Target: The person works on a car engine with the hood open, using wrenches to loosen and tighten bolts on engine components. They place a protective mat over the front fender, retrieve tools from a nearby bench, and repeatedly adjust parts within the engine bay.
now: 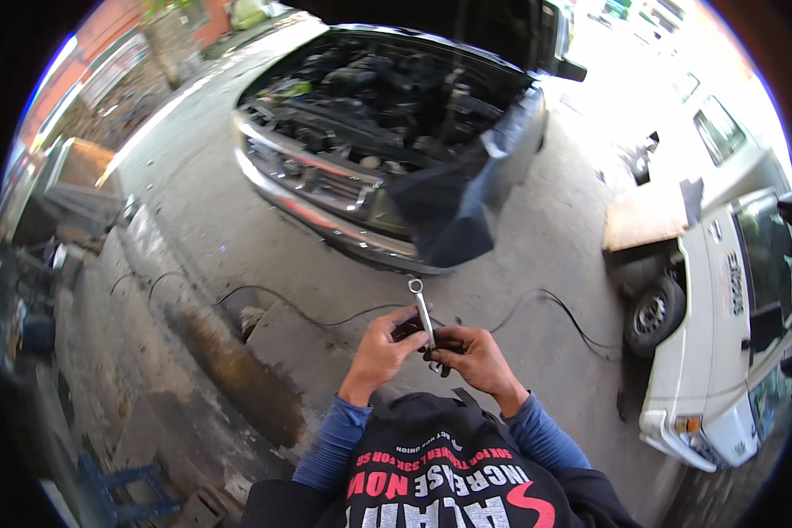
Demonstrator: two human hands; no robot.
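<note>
Nearest the camera is your black shirt (449, 418) with red and white print, blue sleeves (333, 443) covering your forearms. Just beyond it, your two hands meet around a silver wrench (425, 319), its ring end pointing away from you toward the vehicle. Your left hand (382, 348) pinches the shaft between thumb and bent fingers; your right hand (479, 356) closes thumb and fingertips on the lower part, though the exact contact is partly hidden. Past your hands, a thin black cable (312, 319) runs across the grey ground (537, 330). Farther ahead stands a vehicle (361, 189) with its hood raised and engine bay exposed, a dark cover (449, 207) draped over its front corner. Off to your right is a white vehicle (700, 352), a wooden board (647, 216) resting above its wheel (656, 312).
</note>
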